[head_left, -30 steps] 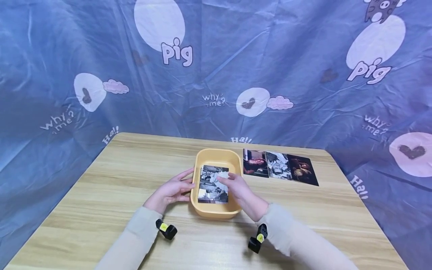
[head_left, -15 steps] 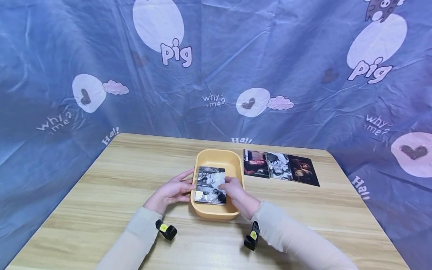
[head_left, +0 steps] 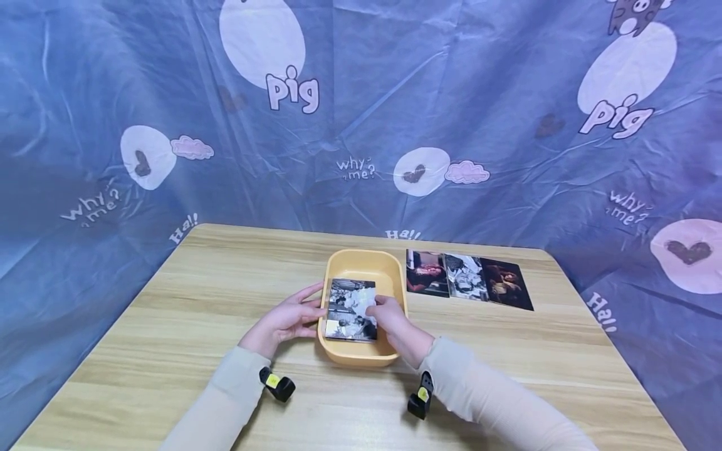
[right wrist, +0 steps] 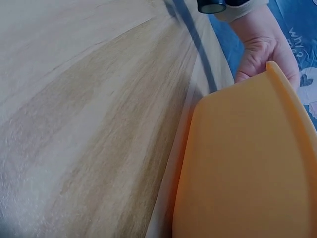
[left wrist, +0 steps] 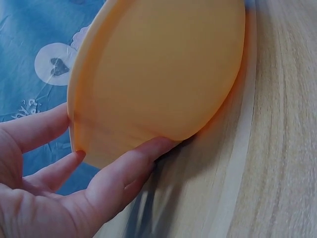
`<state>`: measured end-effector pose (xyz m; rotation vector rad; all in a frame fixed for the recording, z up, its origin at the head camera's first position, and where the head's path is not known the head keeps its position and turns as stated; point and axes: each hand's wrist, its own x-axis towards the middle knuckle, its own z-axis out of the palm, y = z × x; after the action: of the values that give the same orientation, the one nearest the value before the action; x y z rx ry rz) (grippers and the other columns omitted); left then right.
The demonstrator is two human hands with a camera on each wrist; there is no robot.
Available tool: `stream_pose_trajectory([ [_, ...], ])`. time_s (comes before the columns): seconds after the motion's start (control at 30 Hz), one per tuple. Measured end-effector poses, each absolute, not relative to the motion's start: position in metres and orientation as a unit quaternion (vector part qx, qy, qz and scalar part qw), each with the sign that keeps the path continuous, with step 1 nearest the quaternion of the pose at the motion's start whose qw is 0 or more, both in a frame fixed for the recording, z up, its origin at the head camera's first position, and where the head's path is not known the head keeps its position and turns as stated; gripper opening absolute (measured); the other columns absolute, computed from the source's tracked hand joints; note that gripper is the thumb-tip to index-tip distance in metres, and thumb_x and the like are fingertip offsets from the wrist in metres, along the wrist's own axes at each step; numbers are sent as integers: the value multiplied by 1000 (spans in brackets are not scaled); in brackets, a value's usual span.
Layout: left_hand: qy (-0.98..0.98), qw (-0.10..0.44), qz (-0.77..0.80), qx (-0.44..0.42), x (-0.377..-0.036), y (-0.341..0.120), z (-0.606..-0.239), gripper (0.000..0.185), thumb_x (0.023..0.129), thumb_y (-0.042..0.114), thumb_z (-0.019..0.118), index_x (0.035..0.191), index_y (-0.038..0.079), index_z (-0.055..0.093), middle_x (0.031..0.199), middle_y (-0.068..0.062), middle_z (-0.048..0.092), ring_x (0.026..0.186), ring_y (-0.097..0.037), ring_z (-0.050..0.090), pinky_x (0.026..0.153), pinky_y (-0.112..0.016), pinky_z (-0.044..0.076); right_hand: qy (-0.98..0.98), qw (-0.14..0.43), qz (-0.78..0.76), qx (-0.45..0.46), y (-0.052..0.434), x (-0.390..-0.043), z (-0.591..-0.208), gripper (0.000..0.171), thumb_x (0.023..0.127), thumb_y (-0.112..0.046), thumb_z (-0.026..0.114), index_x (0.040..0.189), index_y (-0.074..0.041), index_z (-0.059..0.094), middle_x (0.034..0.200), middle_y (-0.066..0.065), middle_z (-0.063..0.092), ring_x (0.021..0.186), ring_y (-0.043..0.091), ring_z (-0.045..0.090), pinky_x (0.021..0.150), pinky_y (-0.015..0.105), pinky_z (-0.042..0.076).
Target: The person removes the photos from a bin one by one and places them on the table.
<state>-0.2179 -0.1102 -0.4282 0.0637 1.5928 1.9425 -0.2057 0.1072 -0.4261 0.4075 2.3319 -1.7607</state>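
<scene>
A yellow plastic bin (head_left: 361, 361) stands on the wooden table in the head view. Inside it is a stack of glossy photo prints (head_left: 351, 310), a black-and-white picture on top, close to the bin's left wall. My right hand (head_left: 395, 322) reaches in over the right rim and holds the stack by its right edge, thumb on top; its other fingers are hidden. On the bin's left side my left hand (head_left: 284, 319) rests with spread fingers. The left wrist view has its fingertips (left wrist: 163, 143) against the bin's outer wall. Only the bin's outside shows in the right wrist view.
Three photo prints lie side by side at the back right: a reddish one (head_left: 427, 274), a black-and-white one (head_left: 465, 277) and a dark one (head_left: 506, 284). A blue printed cloth (head_left: 361, 113) hangs behind the wooden table (head_left: 225, 269).
My right hand has shifted the photo stack slightly left toward the bin's left wall and come lower with it. My left hand has stayed at the bin's side.
</scene>
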Motion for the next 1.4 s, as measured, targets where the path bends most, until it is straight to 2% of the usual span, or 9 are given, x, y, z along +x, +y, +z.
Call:
stream_pose_trajectory([
  [0.07,600,310,737,24,-218,-110,-429,78,91,-1,56,156,15,16,155,-26,24,106,-26,66,86,-45,58,791,83,-591,132,107,-205,-427,66,75,7,51,138,17,36,142,34,41,127,39,44,111,47,39],
  [0.17,601,309,737,25,-219,-111,-430,78,91,-1,55,156,15,14,156,-26,22,111,-29,63,88,-46,57,791,57,-596,127,105,-205,-428,64,75,10,52,137,16,39,131,33,50,109,32,52,93,34,51],
  [0.3,603,309,735,27,-219,-112,-430,77,92,-1,55,156,15,14,157,-26,20,118,-32,59,90,-47,56,775,27,-619,124,104,-206,-428,59,74,13,54,132,15,43,115,26,54,90,22,52,68,18,46],
  [0.5,604,308,734,34,-219,-112,-429,77,92,0,54,156,14,13,156,-26,21,122,-35,56,91,-48,55,768,33,-628,118,103,-207,-428,65,73,17,61,134,9,41,92,10,51,81,16,49,65,16,45],
  [0.67,608,305,733,29,-219,-111,-429,76,92,0,54,156,14,14,156,-26,23,120,-34,57,88,-45,57,770,55,-627,106,104,-207,-426,77,70,20,63,140,2,35,86,7,53,76,16,53,64,18,46],
  [0.8,612,302,730,25,-220,-110,-429,76,92,1,55,155,14,16,155,-26,25,119,-32,59,84,-41,60,751,37,-652,101,108,-209,-425,70,73,20,60,137,3,40,84,7,54,75,17,55,63,17,46],
  [1.03,618,297,728,16,-219,-110,-430,76,92,1,55,155,14,16,156,-24,24,118,-30,59,89,-48,57,718,2,-687,110,126,-216,-409,57,81,13,60,135,6,43,98,11,58,78,9,55,70,16,47],
  [1.23,620,294,728,12,-219,-111,-432,75,91,2,56,155,15,19,156,-23,26,118,-30,60,90,-49,56,691,-9,-712,126,178,-227,-387,58,87,10,57,141,8,36,89,-2,60,69,0,54,59,10,44],
  [1.4,620,294,727,13,-218,-109,-432,75,91,2,57,155,14,20,155,-23,27,121,-33,57,92,-50,55,666,-19,-729,154,252,-235,-384,47,92,4,55,136,0,40,74,-16,60,60,-4,49,53,9,39],
])
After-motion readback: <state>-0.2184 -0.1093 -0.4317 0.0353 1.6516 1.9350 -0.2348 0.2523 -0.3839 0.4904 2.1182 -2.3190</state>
